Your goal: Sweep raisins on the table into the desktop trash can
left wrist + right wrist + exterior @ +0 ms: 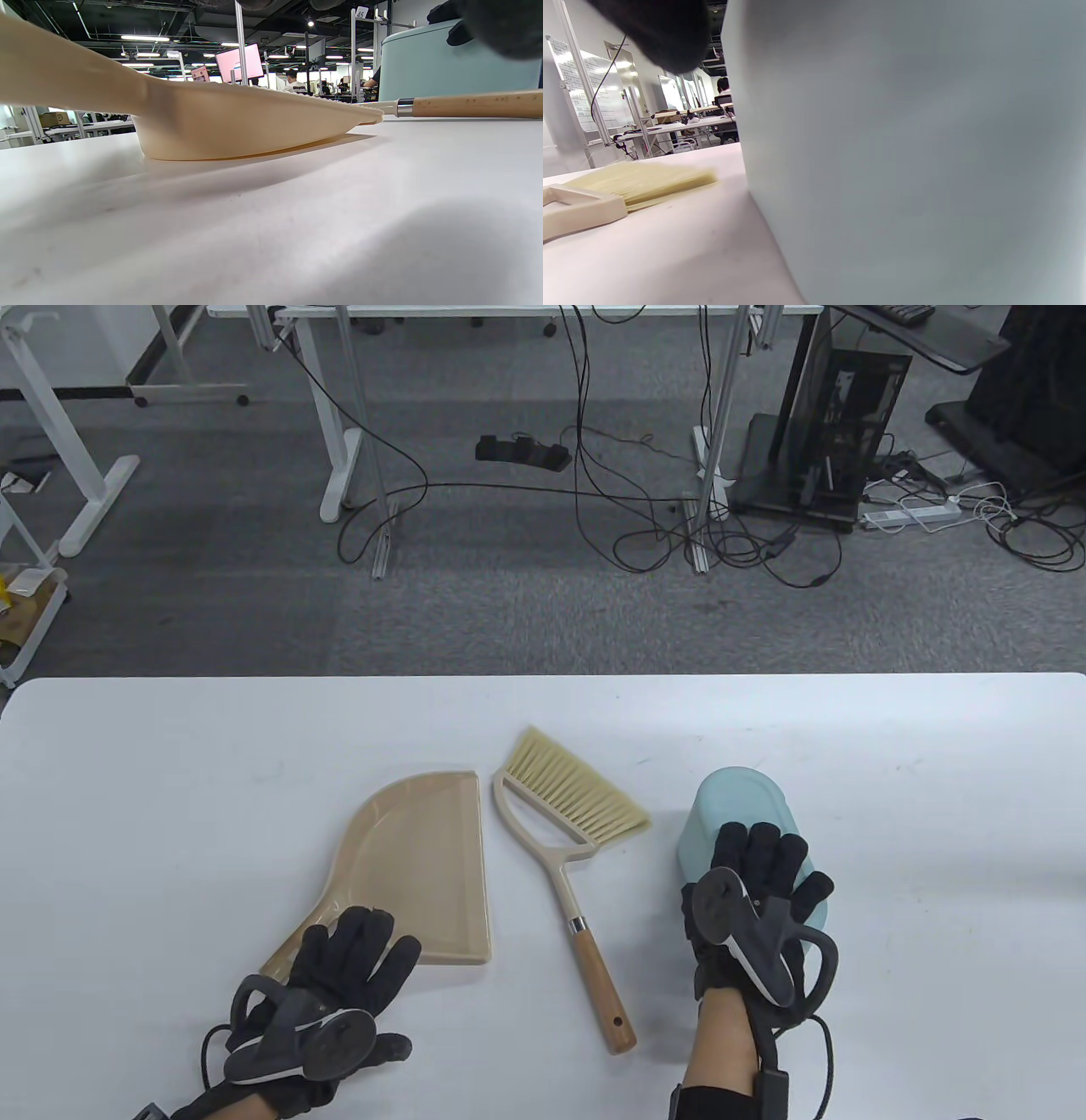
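Observation:
No raisins show in any view. A beige dustpan (416, 865) lies flat on the white table (170, 814), and my left hand (356, 942) rests with spread fingers on its handle end. The pan also shows in the left wrist view (237, 123). A beige brush (568, 806) with a wooden handle (471, 103) lies between the pan and a light blue trash can (730, 810). My right hand (764, 857) holds the can from above, fingers draped over its top. The can's wall fills the right wrist view (908, 148), with the brush's bristles (645, 180) to its left.
The table's far edge (543, 676) runs across the middle of the table view, with grey floor, desk legs and cables beyond it.

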The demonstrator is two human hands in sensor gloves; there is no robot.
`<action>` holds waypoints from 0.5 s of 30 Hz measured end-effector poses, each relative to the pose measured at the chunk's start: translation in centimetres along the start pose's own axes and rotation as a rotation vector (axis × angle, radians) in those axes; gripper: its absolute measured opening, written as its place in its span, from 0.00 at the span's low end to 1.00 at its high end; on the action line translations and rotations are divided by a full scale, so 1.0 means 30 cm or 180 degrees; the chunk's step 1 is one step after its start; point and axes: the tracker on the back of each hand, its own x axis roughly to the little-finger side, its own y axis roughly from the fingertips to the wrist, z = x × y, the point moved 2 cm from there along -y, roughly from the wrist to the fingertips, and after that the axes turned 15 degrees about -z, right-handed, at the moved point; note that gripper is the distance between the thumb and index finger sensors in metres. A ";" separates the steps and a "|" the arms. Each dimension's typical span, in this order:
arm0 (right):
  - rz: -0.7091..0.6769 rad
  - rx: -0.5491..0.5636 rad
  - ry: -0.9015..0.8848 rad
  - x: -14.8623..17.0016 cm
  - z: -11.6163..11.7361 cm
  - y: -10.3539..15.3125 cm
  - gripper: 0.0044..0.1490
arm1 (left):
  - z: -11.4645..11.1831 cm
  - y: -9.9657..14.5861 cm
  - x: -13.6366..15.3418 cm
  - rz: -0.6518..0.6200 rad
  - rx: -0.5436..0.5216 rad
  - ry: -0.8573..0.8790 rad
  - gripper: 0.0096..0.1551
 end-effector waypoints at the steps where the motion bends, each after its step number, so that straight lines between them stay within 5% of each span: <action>1: 0.0000 0.0006 -0.0025 0.001 -0.001 0.000 0.51 | 0.001 0.000 -0.001 -0.0003 0.0003 -0.0013 0.60; 12: -0.0190 -0.0095 -0.0312 0.002 -0.009 0.010 0.54 | 0.003 0.001 0.010 0.0027 -0.0042 0.0046 0.60; 15: -0.0399 0.0119 -0.0326 -0.029 -0.030 0.031 0.55 | -0.014 -0.008 0.011 0.0010 0.0028 0.0049 0.60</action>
